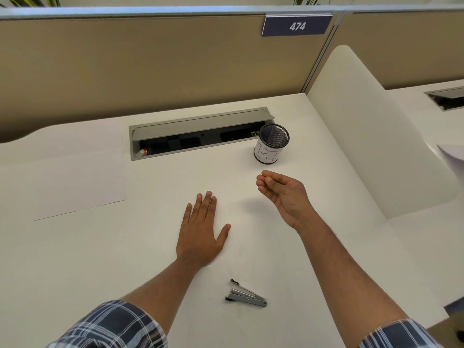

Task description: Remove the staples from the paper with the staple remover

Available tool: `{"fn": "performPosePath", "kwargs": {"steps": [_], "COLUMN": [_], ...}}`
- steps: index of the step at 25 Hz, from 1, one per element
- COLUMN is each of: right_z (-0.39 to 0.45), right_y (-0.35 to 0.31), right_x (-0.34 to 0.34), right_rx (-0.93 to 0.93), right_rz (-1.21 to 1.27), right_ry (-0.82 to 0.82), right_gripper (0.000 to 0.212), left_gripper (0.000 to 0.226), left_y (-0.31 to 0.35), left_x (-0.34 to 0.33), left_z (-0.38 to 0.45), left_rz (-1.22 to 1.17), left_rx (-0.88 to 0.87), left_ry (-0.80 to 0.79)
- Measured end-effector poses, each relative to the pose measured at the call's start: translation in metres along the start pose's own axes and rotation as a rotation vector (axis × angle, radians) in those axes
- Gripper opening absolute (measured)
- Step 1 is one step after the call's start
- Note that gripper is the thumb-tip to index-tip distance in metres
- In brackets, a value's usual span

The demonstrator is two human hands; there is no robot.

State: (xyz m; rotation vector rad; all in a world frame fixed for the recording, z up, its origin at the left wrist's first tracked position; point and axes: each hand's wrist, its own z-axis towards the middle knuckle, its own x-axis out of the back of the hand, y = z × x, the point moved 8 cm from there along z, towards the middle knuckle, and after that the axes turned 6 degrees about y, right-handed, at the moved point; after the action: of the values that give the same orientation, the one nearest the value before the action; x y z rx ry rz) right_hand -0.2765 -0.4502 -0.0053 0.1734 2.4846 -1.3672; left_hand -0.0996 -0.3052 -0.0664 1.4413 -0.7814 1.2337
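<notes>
Your left hand (200, 233) presses flat on white paper (150, 247); your right hand (281, 190) pinches a thin staple (261, 176) near the mesh cup (272, 146). The grey metal staple remover (247, 296) lies behind your wrists; remaining staples are indiscernible.

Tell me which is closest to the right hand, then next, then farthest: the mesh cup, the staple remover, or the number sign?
From the right hand, in the head view:
1. Mesh cup, just beyond the fingertips, by the cable tray.
2. Staple remover, lying on the desk nearer the person, between the forearms.
3. Number sign, up on the partition at the back.
</notes>
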Motion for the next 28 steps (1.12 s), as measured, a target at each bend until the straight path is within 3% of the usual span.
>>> {"fn": "performPosePath", "kwargs": {"steps": [11, 17, 22, 28], "right_z": [0.069, 0.102, 0.106, 0.103], "right_y": [-0.087, -0.131, -0.142, -0.142], "right_x": [-0.007, -0.016, -0.036, -0.046], "right_rx": [0.178, 0.312, 0.444, 0.513], "right_rz": [-0.157, -0.623, -1.078, -1.266], "right_ry": [0.176, 0.308, 0.293, 0.290], "right_gripper": [0.015, 0.020, 0.018, 0.013], "left_gripper": [0.078, 0.079, 0.079, 0.079], "left_y": [-0.001, 0.000, 0.000, 0.000], "left_x": [-0.002, -0.002, -0.002, -0.001], "left_z": [0.000, 0.002, 0.003, 0.003], "left_rz": [-0.003, 0.015, 0.018, 0.005], "left_rx": [-0.003, 0.001, 0.004, 0.002], "left_ry": [-0.005, -0.022, -0.028, -0.029]}}
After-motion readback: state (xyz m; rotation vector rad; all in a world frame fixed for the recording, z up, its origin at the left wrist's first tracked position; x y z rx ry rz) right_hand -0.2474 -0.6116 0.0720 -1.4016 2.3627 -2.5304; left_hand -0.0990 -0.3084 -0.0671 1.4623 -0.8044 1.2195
